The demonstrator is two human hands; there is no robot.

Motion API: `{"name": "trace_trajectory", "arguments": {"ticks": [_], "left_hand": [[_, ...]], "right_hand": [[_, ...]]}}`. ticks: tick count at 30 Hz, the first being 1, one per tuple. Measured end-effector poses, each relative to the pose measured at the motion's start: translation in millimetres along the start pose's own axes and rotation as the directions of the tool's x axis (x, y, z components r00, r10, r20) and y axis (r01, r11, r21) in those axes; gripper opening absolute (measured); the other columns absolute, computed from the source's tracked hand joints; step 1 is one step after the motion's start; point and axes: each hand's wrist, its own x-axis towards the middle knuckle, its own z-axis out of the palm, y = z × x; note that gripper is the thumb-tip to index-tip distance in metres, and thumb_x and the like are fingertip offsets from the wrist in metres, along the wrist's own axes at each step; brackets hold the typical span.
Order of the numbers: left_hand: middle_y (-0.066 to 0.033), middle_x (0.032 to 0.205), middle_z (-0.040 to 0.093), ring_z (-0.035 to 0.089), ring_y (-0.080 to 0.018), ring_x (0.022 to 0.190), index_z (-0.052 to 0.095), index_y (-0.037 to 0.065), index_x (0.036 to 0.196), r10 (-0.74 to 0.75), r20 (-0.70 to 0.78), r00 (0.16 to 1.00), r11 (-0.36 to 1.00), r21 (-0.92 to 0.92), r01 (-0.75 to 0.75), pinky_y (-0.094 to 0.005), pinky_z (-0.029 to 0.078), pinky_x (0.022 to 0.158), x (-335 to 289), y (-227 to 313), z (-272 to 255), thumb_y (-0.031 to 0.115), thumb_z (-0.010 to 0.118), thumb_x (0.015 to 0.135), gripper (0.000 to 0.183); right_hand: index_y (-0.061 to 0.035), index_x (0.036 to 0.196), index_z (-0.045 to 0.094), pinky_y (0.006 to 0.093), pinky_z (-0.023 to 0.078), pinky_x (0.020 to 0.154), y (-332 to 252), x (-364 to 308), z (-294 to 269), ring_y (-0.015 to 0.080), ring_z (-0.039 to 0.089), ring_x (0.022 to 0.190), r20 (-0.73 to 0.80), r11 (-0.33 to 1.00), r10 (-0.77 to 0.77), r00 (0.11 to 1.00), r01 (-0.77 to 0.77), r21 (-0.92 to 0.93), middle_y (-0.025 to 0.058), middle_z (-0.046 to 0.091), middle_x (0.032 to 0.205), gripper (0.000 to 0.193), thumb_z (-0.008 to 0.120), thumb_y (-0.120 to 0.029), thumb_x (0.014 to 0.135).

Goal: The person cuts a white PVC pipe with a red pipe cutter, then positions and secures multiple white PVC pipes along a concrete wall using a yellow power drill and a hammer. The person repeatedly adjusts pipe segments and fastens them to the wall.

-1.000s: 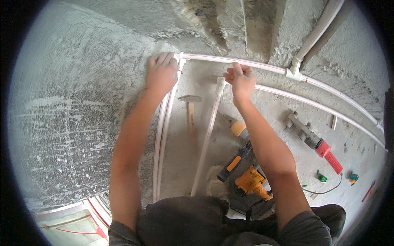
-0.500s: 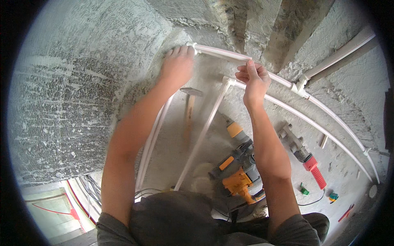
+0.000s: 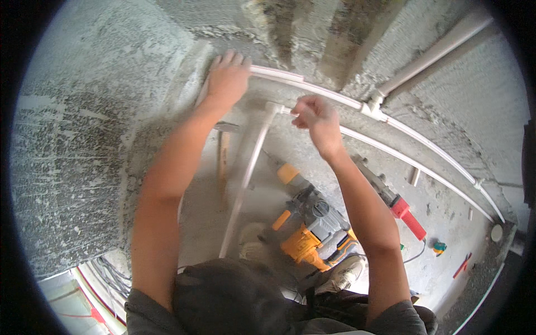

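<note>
My left hand (image 3: pixel 230 81) is bent over the far left corner of the white plastic pipe (image 3: pixel 335 96) that follows the foot of the wall; it hides the joint there. A second, short white length (image 3: pixel 279 73) lies along this pipe, running from my left hand to a cut end. My right hand (image 3: pixel 319 120), fingers curled and blurred by motion, hovers above the nearer white pipe (image 3: pixel 385 147), close to its elbow (image 3: pixel 273 107). Whether anything sits in those fingers I cannot make out. To the right, a tee fitting (image 3: pixel 373 109) joins a thicker pipe (image 3: pixel 435 53) rising in a wall groove.
A hammer (image 3: pixel 223 153) stands or lies below my left hand. An orange-and-grey rotary hammer drill (image 3: pixel 315 223) lies between my arms. Beyond my right forearm are a red-handled pipe welder (image 3: pixel 407 216), a green-and-orange small item (image 3: pixel 439 248) and a red tool (image 3: pixel 462 267). A rough wall (image 3: pixel 72 151) rises left.
My right hand has let go of the short length's cut end and moved down toward me. The left hand has slid over the corner joint. The whole view has shifted to the right.
</note>
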Motion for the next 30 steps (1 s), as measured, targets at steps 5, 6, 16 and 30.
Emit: {"name": "trace_trajectory", "arguments": {"ticks": [5,6,16,30], "left_hand": [[-0.0129,0.122,0.068,0.057,-0.0318,0.124,0.071,0.004,0.114,-0.077,0.201,0.976,0.989,-0.105,0.1,-0.0516,0.044,0.104,-5.2,0.5,-28.0,0.027,0.065,0.095,0.031],[-0.0146,0.124,0.067,0.056,-0.0325,0.125,0.071,0.003,0.114,-0.076,0.223,0.972,0.988,-0.115,0.103,-0.0513,0.043,0.105,-9.0,10.7,-36.2,0.027,0.065,0.095,0.031],[-0.0068,0.085,0.059,0.061,-0.0173,0.073,0.058,0.003,0.11,-0.11,0.873,0.476,-0.081,-0.485,0.871,-0.0363,0.053,0.064,-198.6,111.8,-21.7,0.029,0.074,0.093,0.035],[0.001,0.062,0.044,0.042,-0.013,0.043,0.053,0.01,0.1,-0.269,0.906,0.327,0.157,-0.293,0.943,-0.0321,0.035,0.036,-135.9,85.5,-170.8,0.027,0.052,0.108,0.019]], "right_hand": [[-0.0018,0.103,0.066,0.0425,0.053,0.071,-40.2,-84.7,-51.9,0.029,0.069,0.077,0.366,0.633,0.082,0.927,0.235,-0.737,0.0164,0.071,0.087,0.019,0.067,-0.019,0.096],[-0.0026,0.101,0.065,0.0453,0.053,0.071,-48.0,-102.4,-72.8,0.0331,0.069,0.078,0.407,0.562,0.125,0.905,0.274,-0.78,0.0185,0.069,0.085,0.016,0.066,-0.017,0.096],[-0.008,0.114,0.065,0.0521,0.055,0.085,-115.1,-224.1,-229.9,0.0416,0.069,0.098,0.175,0.143,0.308,0.935,0.137,-0.98,0.0188,0.069,0.106,0.024,0.066,-0.014,0.091],[-0.004,0.141,0.045,0.0505,0.059,0.083,71.2,-227.1,-495.7,0.0351,0.069,0.097,-0.659,0.826,0.55,0.513,-0.214,0.522,0.0209,0.054,0.129,0.051,0.063,-0.033,0.103]]}}
